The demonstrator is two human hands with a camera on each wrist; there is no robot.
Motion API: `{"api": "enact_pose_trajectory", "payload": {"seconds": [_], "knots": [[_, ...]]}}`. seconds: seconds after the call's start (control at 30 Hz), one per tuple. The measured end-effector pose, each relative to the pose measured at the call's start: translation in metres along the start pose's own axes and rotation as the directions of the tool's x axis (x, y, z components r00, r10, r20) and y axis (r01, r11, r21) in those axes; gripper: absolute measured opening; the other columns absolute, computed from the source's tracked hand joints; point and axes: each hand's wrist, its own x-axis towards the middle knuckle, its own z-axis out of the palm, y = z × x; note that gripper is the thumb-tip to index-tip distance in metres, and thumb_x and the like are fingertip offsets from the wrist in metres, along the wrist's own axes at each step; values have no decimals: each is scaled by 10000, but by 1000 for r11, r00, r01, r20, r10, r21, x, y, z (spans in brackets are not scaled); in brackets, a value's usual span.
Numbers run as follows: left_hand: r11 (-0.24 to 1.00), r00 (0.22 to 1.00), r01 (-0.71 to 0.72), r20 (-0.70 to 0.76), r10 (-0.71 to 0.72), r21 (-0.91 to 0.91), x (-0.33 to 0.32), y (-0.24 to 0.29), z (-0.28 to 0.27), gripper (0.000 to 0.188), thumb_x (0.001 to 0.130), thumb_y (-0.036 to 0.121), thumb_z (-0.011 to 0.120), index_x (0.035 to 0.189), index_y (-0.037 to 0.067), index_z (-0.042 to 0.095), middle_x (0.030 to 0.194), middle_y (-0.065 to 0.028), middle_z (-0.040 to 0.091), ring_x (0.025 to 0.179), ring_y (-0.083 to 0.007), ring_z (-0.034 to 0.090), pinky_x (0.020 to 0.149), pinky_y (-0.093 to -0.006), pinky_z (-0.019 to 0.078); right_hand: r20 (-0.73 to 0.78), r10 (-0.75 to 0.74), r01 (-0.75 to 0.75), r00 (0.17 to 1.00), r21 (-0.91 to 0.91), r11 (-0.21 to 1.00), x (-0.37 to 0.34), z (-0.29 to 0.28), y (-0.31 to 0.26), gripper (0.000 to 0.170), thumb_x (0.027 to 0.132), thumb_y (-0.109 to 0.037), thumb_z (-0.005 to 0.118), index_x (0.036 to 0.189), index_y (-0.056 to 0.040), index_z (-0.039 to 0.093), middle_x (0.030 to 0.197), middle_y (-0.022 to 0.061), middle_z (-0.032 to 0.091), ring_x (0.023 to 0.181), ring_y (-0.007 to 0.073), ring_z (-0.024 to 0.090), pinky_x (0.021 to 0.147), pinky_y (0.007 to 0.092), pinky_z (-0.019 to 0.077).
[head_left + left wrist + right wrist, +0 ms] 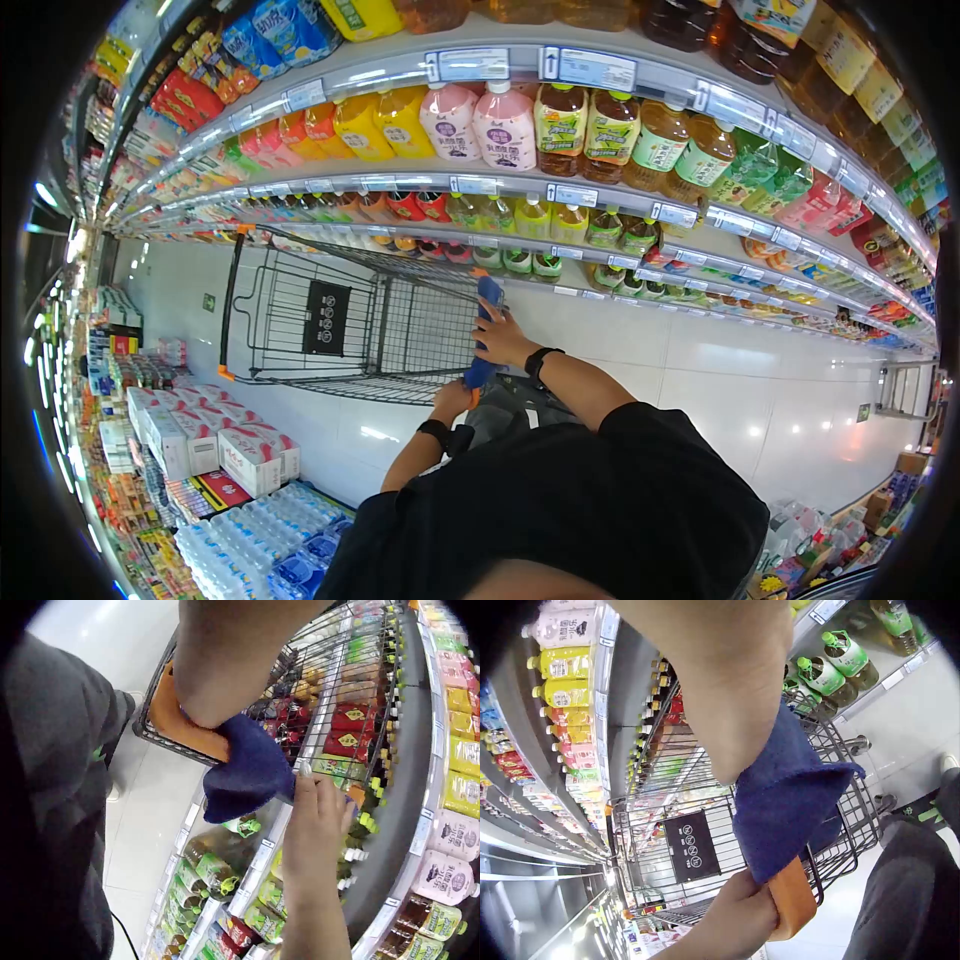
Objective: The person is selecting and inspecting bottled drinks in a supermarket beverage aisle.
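A wire shopping cart (pixel 400 315) stands in front of me, with a blue cloth (pixel 481 373) laid over its handle. At the handle's near end, my left hand (pixel 453 400) grips beside the orange end piece (pixel 793 900), its thumb at the cloth's edge in the right wrist view. Farther along the bar, my right hand (pixel 505 338) holds the cloth against the handle with its fingers over the top. Between the hands, a loose fold of cloth (pixel 244 776) hangs toward my body. In the right wrist view my right hand's fingertips are hidden.
Shelves of bottled drinks (pixel 590 130) run along the cart's far side. Stacked cartons (pixel 255 455) and packs of water bottles (pixel 260 535) stand at lower left. Pale tiled floor (pixel 640 350) stretches right of the cart. A black sign (pixel 325 318) hangs on the cart's wire.
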Motion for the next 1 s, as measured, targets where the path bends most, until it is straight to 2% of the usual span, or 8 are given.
{"api": "enact_pose_trajectory", "payload": {"seconds": [0.17, 0.2, 0.3, 0.43, 0.5, 0.67, 0.8, 1.0], "knots": [[988, 1000, 1, -17, -4, -155, -24, 33, 5, 532, 785, 340, 529, 1226, 52, 454, 1108, -237, 563, 1013, -399, 559, 853, -497, 444, 39, 37, -38, 999, 14, 999, -38, -8, 14, 382, 848, -410, 526, 1114, -141, 579, 1307, 52, 414, 1377, 300, -5, 935, 614, 349], [974, 993, -112, -69, 100, -195, -26, 35, 9, 665, 758, 292, 584, 1315, 34, 329, 1173, -260, 499, 1029, -420, 533, 849, -495, 446, 38, 49, -50, 998, 13, 999, -46, -8, 16, 385, 850, -413, 523, 1121, -143, 573, 1321, 50, 400, 1377, 301, -3, 931, 611, 355], [949, 978, -203, -96, 185, -241, -33, 49, 21, 765, 736, 269, 609, 1374, 62, 242, 1248, -253, 426, 1059, -440, 502, 855, -486, 449, 18, 100, -100, 995, -6, 995, -74, -8, 21, 395, 855, -420, 515, 1139, -149, 559, 1359, 46, 358, 1378, 303, 7, 919, 602, 372], [945, 944, -312, -149, 296, -97, -55, 67, 28, 860, 722, 256, 627, 1406, 88, 135, 1293, -222, 351, 1099, -431, 474, 867, -485, 445, -13, 219, -219, 976, -34, 975, -113, -4, 21, 430, 863, -420, 492, 1184, -136, 527, 1437, 40, 248, 1378, 310, 45, 946, 595, 353], [951, 932, -308, -204, 301, -4, -66, 71, 33, 869, 723, 277, 644, 1406, 95, 140, 1292, -199, 363, 1079, -406, 493, 853, -467, 454, -85, 286, -291, 954, -40, 956, -137, 1, 17, 451, 867, -415, 483, 1213, -126, 504, 1460, 33, 205, 1380, 306, 47, 957, 598, 342], [963, 910, -252, -315, 269, 95, -99, 77, 60, 746, 751, 371, 618, 1364, 91, 296, 1289, -162, 400, 1163, -354, 426, 941, -470, 364, -43, 451, -453, 891, -121, 883, -185, 15, 6, 644, 863, -442, 439, 1382, -88, 298, 1510, 86, 33, 1391, 283, 3, 1063, 604, 23], [928, 821, -298, -436, 369, 225, -121, 76, 96, 670, 792, 470, 537, 1330, 99, 388, 1337, -159, 378, 1255, -340, 318, 1027, -496, 237, -63, 495, -489, 867, -305, 817, -216, 11, -2, 654, 859, -444, 425, 1386, -78, 296, 1508, 87, 59, 1390, 289, -25, 1032, 647, 17], [935, 891, -292, -298, 343, 203, -158, 80, 95, 713, 832, 581, 437, 1366, 117, 348, 1423, -166, 283, 1327, -358, 207, 1091, -493, 102, -45, 505, -478, 862, -405, 780, -219, 11, -17, 600, 882, -413, 382, 1363, -57, 341, 1503, 113, 78, 1388, 299, -19, 1031, 645, 25]]}}
